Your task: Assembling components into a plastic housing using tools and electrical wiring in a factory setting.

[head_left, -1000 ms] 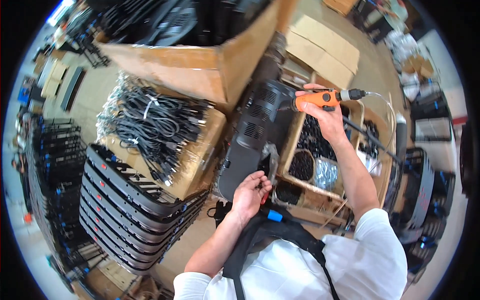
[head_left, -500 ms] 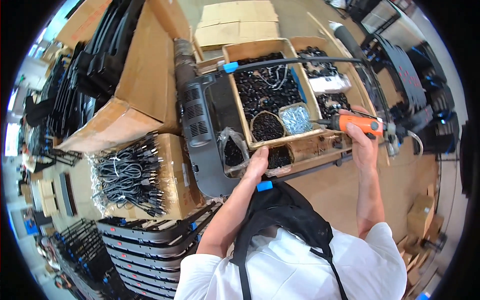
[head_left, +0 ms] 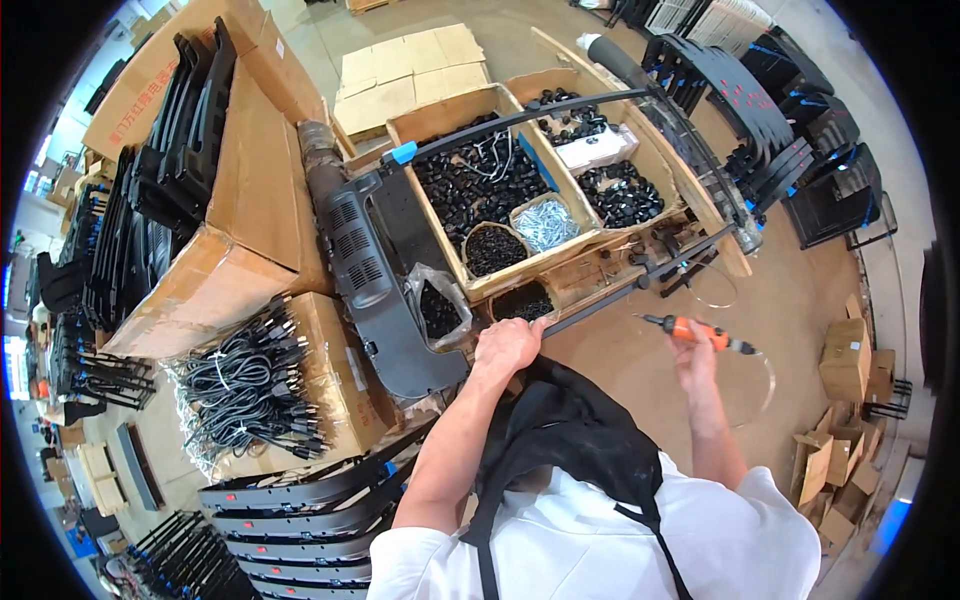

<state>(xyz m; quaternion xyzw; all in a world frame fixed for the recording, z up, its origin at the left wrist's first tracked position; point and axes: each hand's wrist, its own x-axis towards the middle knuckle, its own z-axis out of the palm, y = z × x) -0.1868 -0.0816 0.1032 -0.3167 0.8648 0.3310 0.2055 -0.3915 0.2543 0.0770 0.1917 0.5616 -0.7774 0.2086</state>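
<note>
My right hand [head_left: 693, 362] grips an orange electric screwdriver [head_left: 712, 335], its dark bit pointing left and its pale cord trailing down at the right. The tool is held in the air, right of the black metal frame [head_left: 595, 312]. My left hand [head_left: 508, 346] is closed at the left end of the frame's near bar, with its fingertips partly hidden. Beyond it stands a divided wooden box [head_left: 575, 244] with black plastic parts [head_left: 450, 185], silver screws [head_left: 546, 224] and small black screws [head_left: 494, 250].
A grey vented plastic housing [head_left: 372, 290] lies left of the wooden box, with a plastic bag of black screws [head_left: 440, 308] on it. Bundled black cables [head_left: 245, 385] rest on a carton. Curved panels [head_left: 300, 520] are stacked at near left. Loose cartons [head_left: 850, 450] lie at right.
The screwdriver has swung away from the silver screws, toward me and clear of the box. My left hand has shifted from the box's near edge to the frame's bar. The view has turned slightly.
</note>
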